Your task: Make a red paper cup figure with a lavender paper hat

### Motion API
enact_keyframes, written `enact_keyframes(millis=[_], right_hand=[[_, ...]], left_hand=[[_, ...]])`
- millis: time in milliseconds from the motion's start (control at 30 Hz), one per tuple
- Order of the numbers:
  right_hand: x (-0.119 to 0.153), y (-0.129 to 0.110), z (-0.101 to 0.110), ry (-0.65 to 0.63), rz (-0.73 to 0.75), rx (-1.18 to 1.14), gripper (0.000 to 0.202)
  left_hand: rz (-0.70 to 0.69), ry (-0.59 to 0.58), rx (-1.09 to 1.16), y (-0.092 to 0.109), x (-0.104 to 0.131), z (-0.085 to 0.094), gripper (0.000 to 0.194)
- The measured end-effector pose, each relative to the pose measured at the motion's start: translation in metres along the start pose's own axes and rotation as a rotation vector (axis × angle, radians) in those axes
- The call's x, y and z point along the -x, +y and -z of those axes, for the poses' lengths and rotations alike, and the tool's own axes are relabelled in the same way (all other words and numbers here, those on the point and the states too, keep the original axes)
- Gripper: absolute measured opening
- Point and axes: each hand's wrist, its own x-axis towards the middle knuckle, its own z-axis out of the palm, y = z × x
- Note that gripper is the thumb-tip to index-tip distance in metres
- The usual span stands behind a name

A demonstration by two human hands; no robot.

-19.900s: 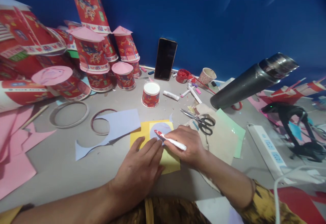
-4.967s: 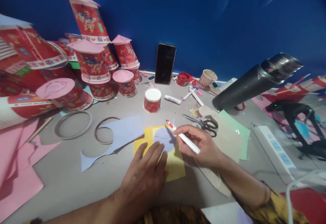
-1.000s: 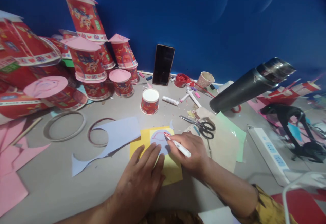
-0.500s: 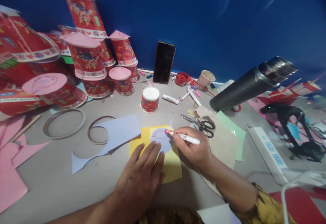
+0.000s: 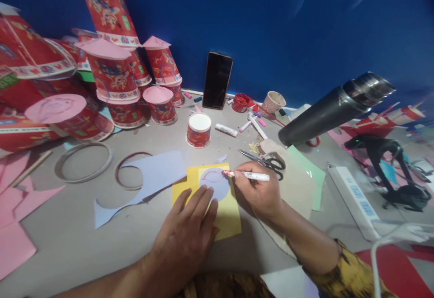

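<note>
A round piece of lilac paper [image 5: 217,191] lies on a pad of yellow paper [image 5: 228,221], with a red curved outline drawn across its upper part. My left hand [image 5: 191,225] is spread flat, its fingertips pressing on the lower left of the circle and on the yellow paper. Pinched in the fingers of my right hand [image 5: 259,189] is a white marker [image 5: 252,176] with a red tip. The tip touches or hovers just over the circle's upper right edge; I cannot tell which. A lilac offcut [image 5: 162,171] with a rounded cutout lies to the left.
Scissors [image 5: 267,160] lie just beyond my right hand. A small red paper cup [image 5: 198,130] and a glue stick [image 5: 226,130] stand and lie further back. Stacked red cups [image 5: 115,78] rise at left. A phone [image 5: 218,81] leans on the blue wall; a dark flask [image 5: 332,108] tilts at right.
The marker tip has shifted slightly right along the circle, and the marker lies flatter. More of the red outline shows. My left hand stays on the paper; the view has shifted a little.
</note>
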Motion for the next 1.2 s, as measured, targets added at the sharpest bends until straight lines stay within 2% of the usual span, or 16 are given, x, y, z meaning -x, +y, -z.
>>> enact_keyframes(millis=[167,267,367,633,1033,1200], right_hand=[[0.001,0.003,0.001,0.003,-0.050,-0.057,0.016],[0.001,0.005,-0.001,-0.036,-0.083,-0.095,0.014],[-0.001,0.005,-0.003,-0.084,-0.077,-0.114,0.015],[0.000,0.007,-0.006,-0.110,-0.076,-0.083,0.016],[-0.001,0.013,0.002,-0.022,-0.189,-0.129,0.018],[-0.008,0.018,0.008,0.087,-0.207,-0.146,0.014]], left_hand=[[0.000,-0.020,0.005,0.000,0.000,0.001,0.035],[0.003,-0.023,0.009,-0.001,0.000,0.001,0.035],[0.006,-0.033,0.007,-0.001,-0.001,0.001,0.034],[0.000,-0.072,-0.013,0.000,0.001,0.002,0.035],[-0.002,-0.036,0.005,-0.001,0.000,0.001,0.034],[-0.010,-0.019,0.017,-0.002,0.000,0.002,0.036]])
